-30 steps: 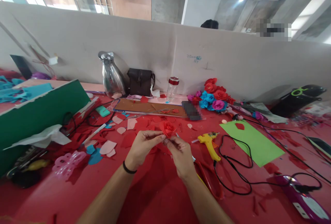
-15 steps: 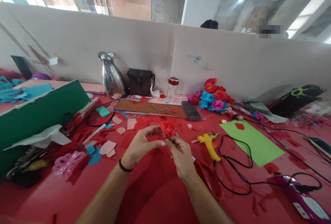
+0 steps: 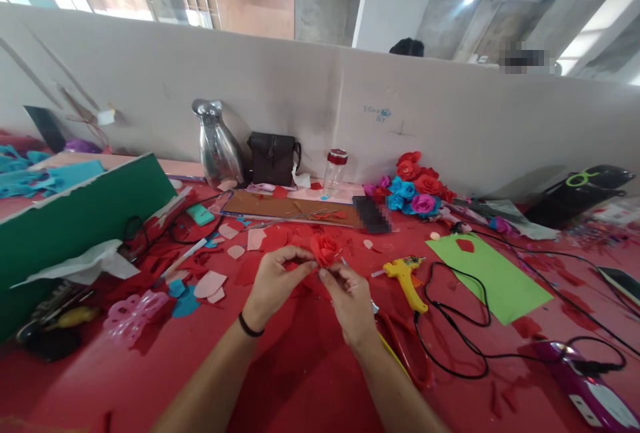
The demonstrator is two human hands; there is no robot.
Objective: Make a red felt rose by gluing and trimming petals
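Observation:
A red paper rose (image 3: 325,248) is held up between my two hands over the red table (image 3: 300,380). My left hand (image 3: 275,283) pinches the flower's lower left edge between thumb and fingers. At its base, my right hand (image 3: 349,296) grips with thumb and forefinger; the stem end is hidden by the fingers. Just right of my right hand lies a yellow hot glue gun (image 3: 406,280) with a black cord. Red-handled pliers or scissors (image 3: 405,346) lie partly under my right forearm.
Pink petals (image 3: 210,284) and blue scraps are scattered at left, by a green board (image 3: 90,220). A bunch of paper flowers (image 3: 417,186), a glass jar (image 3: 335,173), a black bag (image 3: 273,158) and a steel jug (image 3: 217,146) line the wall. At right are a green sheet (image 3: 493,276) and a purple power strip (image 3: 590,383).
My left thumb has moved up and closed against the rose's lower edge, where it was apart from the fingers before. My right hand keeps its hold at the base.

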